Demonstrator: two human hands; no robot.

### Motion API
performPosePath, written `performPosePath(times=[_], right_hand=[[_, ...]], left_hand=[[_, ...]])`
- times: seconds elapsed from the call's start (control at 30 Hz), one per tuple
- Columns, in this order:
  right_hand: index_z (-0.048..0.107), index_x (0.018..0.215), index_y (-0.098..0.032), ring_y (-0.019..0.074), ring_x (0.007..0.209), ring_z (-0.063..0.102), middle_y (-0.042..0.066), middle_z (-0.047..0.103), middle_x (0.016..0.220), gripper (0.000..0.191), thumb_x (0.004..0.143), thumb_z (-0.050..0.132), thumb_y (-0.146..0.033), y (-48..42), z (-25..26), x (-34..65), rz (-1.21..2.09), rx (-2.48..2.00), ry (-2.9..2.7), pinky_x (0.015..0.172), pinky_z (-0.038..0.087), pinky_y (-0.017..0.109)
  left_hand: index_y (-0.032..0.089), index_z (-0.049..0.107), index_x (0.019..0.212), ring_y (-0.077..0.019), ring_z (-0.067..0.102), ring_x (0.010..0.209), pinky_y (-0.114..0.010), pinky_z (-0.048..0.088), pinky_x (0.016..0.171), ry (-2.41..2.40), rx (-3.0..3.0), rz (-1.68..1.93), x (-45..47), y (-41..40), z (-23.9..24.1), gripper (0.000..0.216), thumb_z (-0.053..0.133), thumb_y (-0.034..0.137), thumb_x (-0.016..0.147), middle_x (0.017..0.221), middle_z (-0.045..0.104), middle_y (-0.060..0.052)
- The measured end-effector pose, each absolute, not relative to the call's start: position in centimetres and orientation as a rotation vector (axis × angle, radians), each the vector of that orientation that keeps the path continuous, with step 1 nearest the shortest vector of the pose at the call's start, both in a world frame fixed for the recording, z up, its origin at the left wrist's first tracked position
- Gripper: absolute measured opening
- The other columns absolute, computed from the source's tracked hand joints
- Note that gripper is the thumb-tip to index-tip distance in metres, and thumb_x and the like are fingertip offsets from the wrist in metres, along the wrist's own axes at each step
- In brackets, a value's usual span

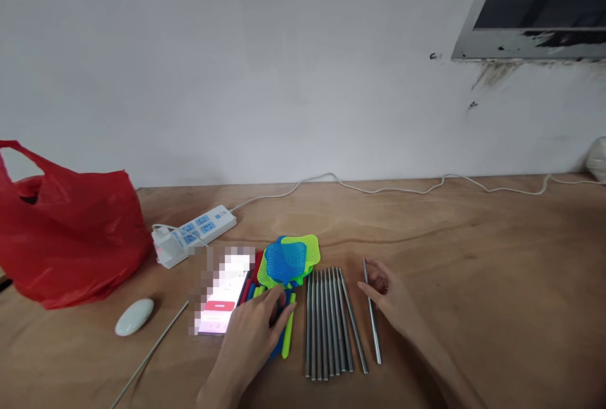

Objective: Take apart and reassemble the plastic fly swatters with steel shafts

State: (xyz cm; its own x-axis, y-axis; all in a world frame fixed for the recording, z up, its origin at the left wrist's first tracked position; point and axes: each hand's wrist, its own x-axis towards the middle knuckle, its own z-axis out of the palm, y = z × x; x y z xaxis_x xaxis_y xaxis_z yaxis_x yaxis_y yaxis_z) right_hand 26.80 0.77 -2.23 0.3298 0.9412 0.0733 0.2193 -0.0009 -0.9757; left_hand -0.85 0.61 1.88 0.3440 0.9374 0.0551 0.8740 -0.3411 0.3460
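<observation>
On my remote head feed I count: mesh swatters [286, 260], assorted colours, handles under my left hand [255, 324]; one single rod [372, 320], metal, in my right hand [388, 295]; rod row [326, 330], between hands; phone [222, 298]; red bag [80, 232]; power strip [211, 223].

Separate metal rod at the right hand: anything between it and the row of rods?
Only the thumb of the right hand pokes into the gap; otherwise bare tabletop shows between the metal rod and the row of rods.

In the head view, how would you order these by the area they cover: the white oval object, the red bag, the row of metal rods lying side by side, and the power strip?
1. Red bag
2. Row of metal rods
3. Power strip
4. White oval object
</observation>
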Motion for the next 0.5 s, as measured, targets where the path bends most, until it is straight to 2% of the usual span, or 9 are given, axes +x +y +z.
performPosePath(times=[0.1, 0.27, 0.5], right_hand=[[0.074, 0.096, -0.025, 0.0149, 0.051, 0.049, -0.006, 0.057, 0.06, 0.035, 0.061, 0.076, -0.023, 1.2, -3.0, 26.7, 0.771, -1.502, -1.186, 0.055, 0.043, 0.031], [0.074, 0.097, -0.025, 0.0141, 0.05, 0.048, -0.006, 0.056, 0.059, 0.036, 0.062, 0.072, -0.019, 1.6, -3.7, 26.6, 0.75, -1.516, -1.349, 0.054, 0.039, 0.029], [0.074, 0.091, -0.026, 0.0157, 0.054, 0.051, -0.003, 0.06, 0.067, 0.021, 0.072, 0.069, -0.02, 1.2, -3.4, 26.5, 0.665, -1.53, -1.545, 0.056, 0.039, 0.029]], left_hand=[[0.022, 0.058, 0.086, -0.0184, 0.062, 0.06, -0.026, 0.032, 0.053, 1.605, 2.359, 0.426, -0.9, 0.5, 1.6, 0.024, 0.043, 0.036, 0.099, 0.067, 0.062, 0.001], [0.023, 0.055, 0.084, -0.0186, 0.062, 0.062, -0.026, 0.033, 0.054, 1.536, 2.34, 0.451, -0.6, 0.3, 1.5, 0.026, 0.039, 0.035, 0.1, 0.068, 0.063, 0.0], [0.022, 0.054, 0.082, -0.0203, 0.064, 0.066, -0.027, 0.034, 0.056, 1.497, 2.308, 0.445, -0.4, -0.1, 1.6, 0.027, 0.04, 0.035, 0.101, 0.071, 0.063, -0.001]])
